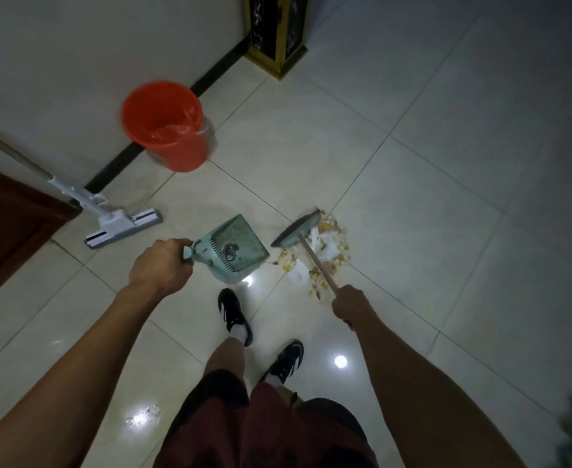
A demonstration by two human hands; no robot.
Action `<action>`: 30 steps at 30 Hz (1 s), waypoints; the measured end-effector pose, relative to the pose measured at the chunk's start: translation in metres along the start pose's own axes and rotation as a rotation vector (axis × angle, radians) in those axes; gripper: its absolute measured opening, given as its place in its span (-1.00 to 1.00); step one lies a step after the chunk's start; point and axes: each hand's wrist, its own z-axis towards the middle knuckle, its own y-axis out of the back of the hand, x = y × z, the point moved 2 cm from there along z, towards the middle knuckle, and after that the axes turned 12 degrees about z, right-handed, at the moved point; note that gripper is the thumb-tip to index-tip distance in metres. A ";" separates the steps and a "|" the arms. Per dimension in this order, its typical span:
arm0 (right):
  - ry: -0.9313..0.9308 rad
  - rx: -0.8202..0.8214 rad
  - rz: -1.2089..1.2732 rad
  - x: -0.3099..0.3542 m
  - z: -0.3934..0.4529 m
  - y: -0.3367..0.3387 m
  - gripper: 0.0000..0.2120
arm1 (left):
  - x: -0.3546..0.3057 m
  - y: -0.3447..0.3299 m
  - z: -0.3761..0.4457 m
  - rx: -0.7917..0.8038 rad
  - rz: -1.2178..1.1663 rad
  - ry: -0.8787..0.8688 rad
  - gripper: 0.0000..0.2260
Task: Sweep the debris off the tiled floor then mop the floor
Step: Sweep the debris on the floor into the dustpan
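Up by the wall you have a red bucket, upright, with a clear plastic liner bunched inside its rim; it stands just against the black baseboard. At the top of your view, a dark cabinet with a gold-coloured base sits on the tiles, well apart from the bucket. A reddish-brown door fills your left edge. Bright light spots reflect off the glossy surface near your black shoes.

One dustpan, broom, mop, seemingly one bucket.
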 end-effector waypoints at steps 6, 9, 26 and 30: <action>0.061 -0.066 0.033 -0.019 -0.018 0.010 -0.76 | -0.012 -0.003 -0.027 -0.039 -0.034 0.003 -0.85; 0.101 -0.063 0.041 -0.009 -0.015 0.010 -0.72 | -0.006 0.000 -0.029 -0.044 -0.046 0.016 -0.87; 0.421 0.095 -0.287 0.133 0.015 -0.027 -0.74 | 0.085 0.012 -0.057 -0.009 -0.234 0.381 -0.88; 0.498 0.178 -0.480 0.147 0.018 -0.034 -0.71 | 0.082 0.006 -0.094 -0.029 -0.251 0.485 -0.89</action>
